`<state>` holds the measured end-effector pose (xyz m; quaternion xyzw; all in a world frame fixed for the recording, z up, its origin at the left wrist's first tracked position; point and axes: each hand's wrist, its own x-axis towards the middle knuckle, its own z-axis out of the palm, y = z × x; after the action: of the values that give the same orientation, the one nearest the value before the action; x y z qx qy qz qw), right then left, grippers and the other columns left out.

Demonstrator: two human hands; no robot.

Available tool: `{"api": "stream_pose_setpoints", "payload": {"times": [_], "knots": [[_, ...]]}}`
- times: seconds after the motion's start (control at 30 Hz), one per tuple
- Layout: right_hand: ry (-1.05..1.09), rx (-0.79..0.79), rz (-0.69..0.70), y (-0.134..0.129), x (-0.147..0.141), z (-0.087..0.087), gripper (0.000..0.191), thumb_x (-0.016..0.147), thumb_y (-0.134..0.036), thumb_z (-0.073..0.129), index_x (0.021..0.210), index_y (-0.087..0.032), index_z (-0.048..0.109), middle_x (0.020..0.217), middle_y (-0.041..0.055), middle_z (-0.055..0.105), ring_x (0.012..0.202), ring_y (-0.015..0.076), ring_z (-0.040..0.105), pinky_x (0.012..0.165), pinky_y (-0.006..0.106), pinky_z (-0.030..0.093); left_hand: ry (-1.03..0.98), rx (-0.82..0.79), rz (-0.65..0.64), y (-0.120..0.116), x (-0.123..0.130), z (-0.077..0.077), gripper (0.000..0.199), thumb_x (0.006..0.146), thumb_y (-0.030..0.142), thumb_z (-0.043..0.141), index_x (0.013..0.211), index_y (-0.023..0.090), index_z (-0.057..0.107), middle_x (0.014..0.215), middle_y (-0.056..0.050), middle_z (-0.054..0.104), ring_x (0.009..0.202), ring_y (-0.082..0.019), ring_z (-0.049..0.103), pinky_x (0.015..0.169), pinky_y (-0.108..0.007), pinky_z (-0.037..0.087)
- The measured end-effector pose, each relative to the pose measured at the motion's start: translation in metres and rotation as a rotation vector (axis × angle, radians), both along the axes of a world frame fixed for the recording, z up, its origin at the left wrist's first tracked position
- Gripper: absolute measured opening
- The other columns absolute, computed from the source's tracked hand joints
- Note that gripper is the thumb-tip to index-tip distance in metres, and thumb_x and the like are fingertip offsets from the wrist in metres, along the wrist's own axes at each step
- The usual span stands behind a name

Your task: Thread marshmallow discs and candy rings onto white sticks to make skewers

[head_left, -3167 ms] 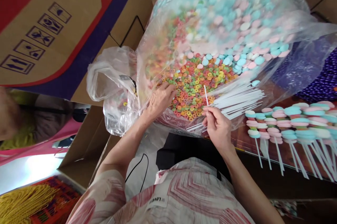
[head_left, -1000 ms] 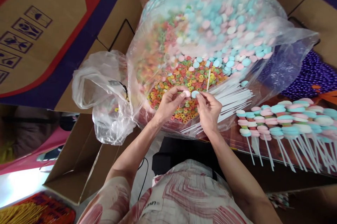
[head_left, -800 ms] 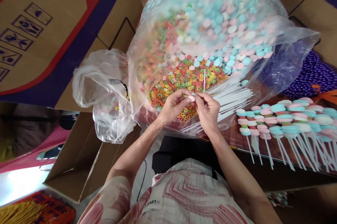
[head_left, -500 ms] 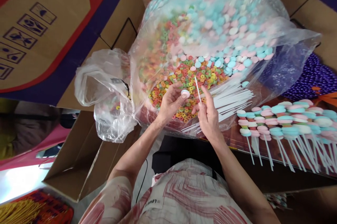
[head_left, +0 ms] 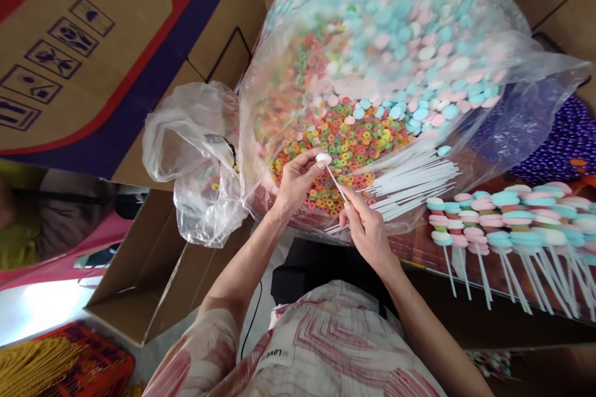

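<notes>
My left hand pinches a pale, flat round marshmallow between thumb and fingers. My right hand grips a thin white stick, its upper tip meeting the underside of the marshmallow; whether it has gone in, I cannot tell. Both hands are over a large clear plastic bag. Inside it lie small ring-shaped gummy candies in red, orange, yellow and green, and behind them flat blue, pink and white marshmallows. A bundle of loose white sticks lies beside my right hand.
Finished-looking marshmallow skewers lie in a row on the table at the right. Purple beads are behind them. A large cardboard box stands at the left, with an open carton below. Gold strands fill an orange basket.
My right hand has tilted the stick leftward, bringing its tip from free air to the marshmallow. My left hand still holds the marshmallow, slightly raised. The camera view has shifted a little.
</notes>
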<state>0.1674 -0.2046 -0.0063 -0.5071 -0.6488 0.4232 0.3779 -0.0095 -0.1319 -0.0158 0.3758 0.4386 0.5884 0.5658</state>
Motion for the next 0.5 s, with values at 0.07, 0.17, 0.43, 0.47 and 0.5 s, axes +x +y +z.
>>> {"api": "stream_pose_setpoints", "payload": {"times": [0.07,0.17,0.43,0.47,0.5], "knots": [[-0.003,-0.009,-0.004,0.001,-0.001,0.0,0.042,0.104,-0.028,0.043,0.137,-0.02,0.067,0.063,-0.0045,0.059,0.056,0.0118,0.056,0.065,0.027,0.048,0.033,0.005,0.009,0.0,0.0,-0.003,0.044,0.072,0.047,0.092,0.105,0.022,0.08,0.099,-0.002,0.08,0.089,-0.017,0.073,0.085,-0.03,0.058],[0.031,-0.033,-0.019,0.001,-0.006,0.0,0.042,0.104,-0.029,0.042,0.137,-0.019,0.066,0.063,-0.0041,0.059,0.057,0.012,0.056,0.065,0.027,0.048,0.09,0.024,0.04,0.0,-0.001,-0.008,0.047,0.073,0.05,0.09,0.109,0.021,0.08,0.106,-0.005,0.081,0.096,-0.02,0.074,0.091,-0.034,0.059],[0.291,-0.283,-0.043,-0.001,-0.03,-0.002,0.041,0.103,-0.045,0.047,0.124,-0.017,0.068,0.062,-0.005,0.056,0.046,0.009,0.041,0.046,0.024,0.034,0.17,0.013,0.091,-0.014,0.011,-0.011,0.034,0.085,0.045,0.08,0.109,0.022,0.076,0.098,-0.003,0.079,0.085,-0.017,0.074,0.081,-0.031,0.06],[0.314,-0.285,-0.091,-0.001,-0.033,0.0,0.041,0.102,-0.047,0.048,0.121,-0.017,0.068,0.061,-0.0054,0.054,0.045,0.0086,0.039,0.045,0.023,0.032,0.2,0.021,0.108,-0.017,0.013,-0.01,0.031,0.087,0.043,0.078,0.109,0.022,0.076,0.098,-0.003,0.079,0.085,-0.016,0.074,0.082,-0.031,0.06],[0.328,-0.28,-0.129,0.0,-0.036,0.001,0.04,0.102,-0.049,0.05,0.117,-0.017,0.069,0.06,-0.0057,0.052,0.045,0.0084,0.038,0.044,0.023,0.031,0.24,0.034,0.129,-0.019,0.015,-0.009,0.028,0.09,0.042,0.076,0.109,0.022,0.076,0.099,-0.003,0.079,0.086,-0.016,0.073,0.083,-0.03,0.06]]}}
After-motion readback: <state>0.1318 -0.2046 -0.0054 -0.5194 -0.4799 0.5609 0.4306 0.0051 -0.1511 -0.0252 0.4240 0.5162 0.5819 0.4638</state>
